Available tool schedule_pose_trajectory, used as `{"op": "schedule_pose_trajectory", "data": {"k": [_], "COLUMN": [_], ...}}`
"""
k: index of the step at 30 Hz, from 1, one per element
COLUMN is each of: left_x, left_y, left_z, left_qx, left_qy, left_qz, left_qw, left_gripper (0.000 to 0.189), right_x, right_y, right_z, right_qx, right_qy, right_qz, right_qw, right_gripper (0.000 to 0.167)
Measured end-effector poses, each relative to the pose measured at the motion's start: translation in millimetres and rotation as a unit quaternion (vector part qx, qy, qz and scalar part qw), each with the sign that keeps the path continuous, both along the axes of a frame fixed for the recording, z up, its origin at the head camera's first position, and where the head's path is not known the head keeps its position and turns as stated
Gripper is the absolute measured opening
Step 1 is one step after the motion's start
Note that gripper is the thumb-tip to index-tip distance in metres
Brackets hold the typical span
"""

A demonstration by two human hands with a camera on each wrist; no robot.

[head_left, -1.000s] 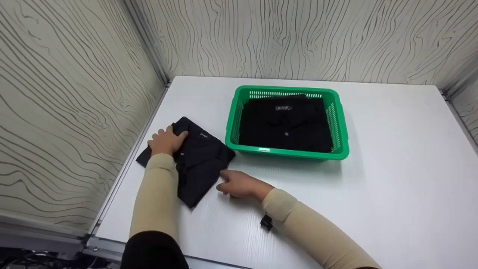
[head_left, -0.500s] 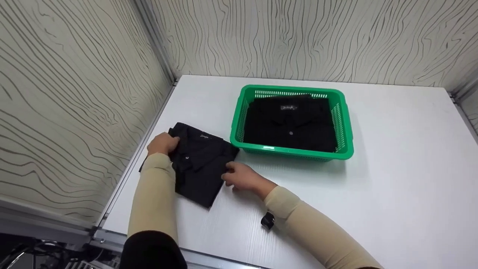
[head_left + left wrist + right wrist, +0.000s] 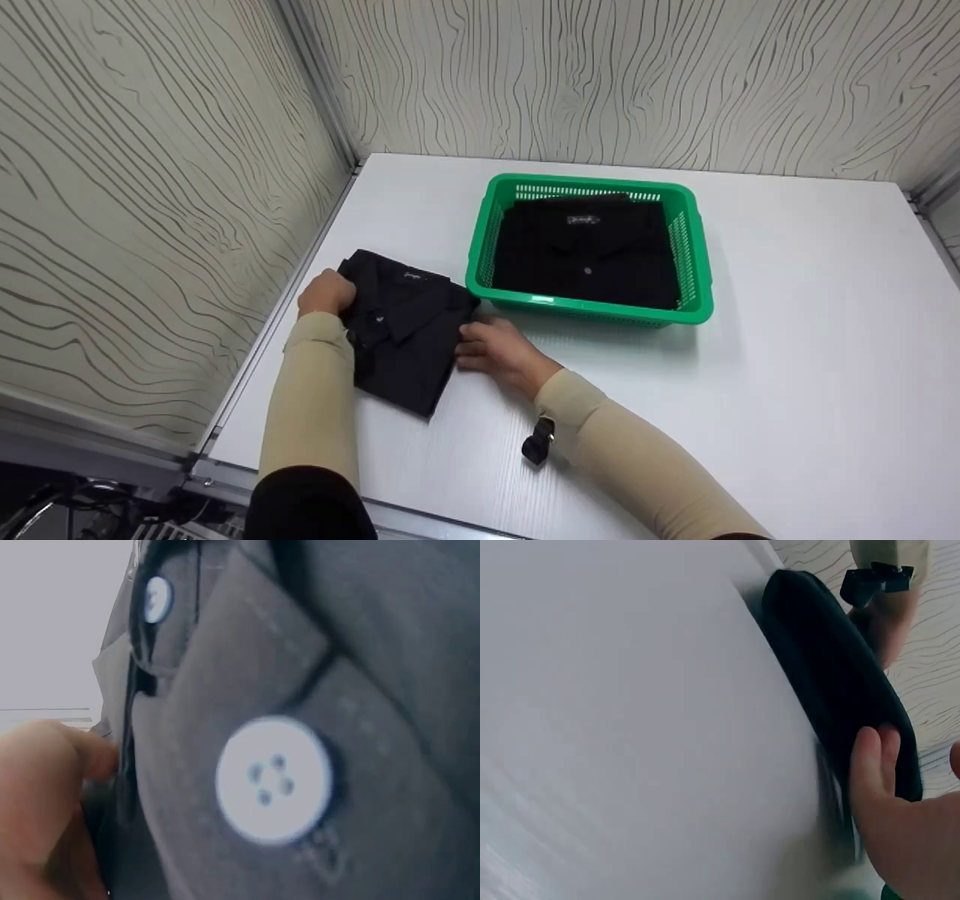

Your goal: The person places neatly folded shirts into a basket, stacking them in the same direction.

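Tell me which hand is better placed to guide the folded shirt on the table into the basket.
The right hand, probably: it is at the folded shirt's side nearer the green basket. The left hand is at the far side.

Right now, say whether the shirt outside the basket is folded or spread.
Folded: the dark shirt forms a compact block, collar and button facing up.

The shirt [image 3: 409, 367] is near-black and folded into a kinda lopsided rectangle, front side up, with its collar [image 3: 409, 319], a small pale label [image 3: 415, 276] and white four-hole buttons [image 3: 274, 780] showing. It's left of the green basket [image 3: 589, 304], skewed, one corner right by the basket's near left corner.
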State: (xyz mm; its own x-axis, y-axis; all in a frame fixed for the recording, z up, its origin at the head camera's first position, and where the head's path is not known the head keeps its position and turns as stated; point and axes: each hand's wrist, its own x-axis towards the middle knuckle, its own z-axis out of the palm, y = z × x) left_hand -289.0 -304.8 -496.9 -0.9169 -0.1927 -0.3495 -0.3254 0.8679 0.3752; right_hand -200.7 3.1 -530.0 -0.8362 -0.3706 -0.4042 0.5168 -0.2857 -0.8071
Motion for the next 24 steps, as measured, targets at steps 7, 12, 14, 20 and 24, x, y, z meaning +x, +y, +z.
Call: {"op": "schedule_pose_trajectory", "data": {"k": [7, 12, 14, 20, 24], "left_x": [0.3, 1.1, 0.6, -2.5, -5.7], "left_y": [2.4, 1.9, 1.6, 0.4, 1.1], "left_z": [3.1, 2.2, 1.9, 1.1, 1.5], "left_qx": [-0.001, -0.003, -0.002, 0.002, 0.017], "left_qy": [-0.02, -0.016, -0.014, -0.014, -0.015], "left_qz": [-0.011, -0.007, -0.007, -0.018, -0.016], "left_qw": [0.9997, 0.9998, 0.9999, 0.9997, 0.9996], "left_gripper": [0.038, 0.04, 0.043, 0.049, 0.053], "right_x": [-3.2, -1.2, -1.7, -7.6, -11.7], "right_y": [-7.5, -19.1, -23.2, -26.8, -20.8], "right_z": [-0.6, 4.6, 7.5, 26.0, 38.9], "right_qx": [0.065, 0.116, 0.161, 0.3, 0.329], "right_qy": [0.069, 0.143, 0.193, 0.329, 0.373], "right_qz": [0.106, 0.144, 0.141, 0.116, 0.11], "right_qw": [0.9899, 0.9723, 0.9575, 0.8876, 0.8605], "right_gripper": [0.061, 0.083, 0.079, 0.068, 0.067]}}
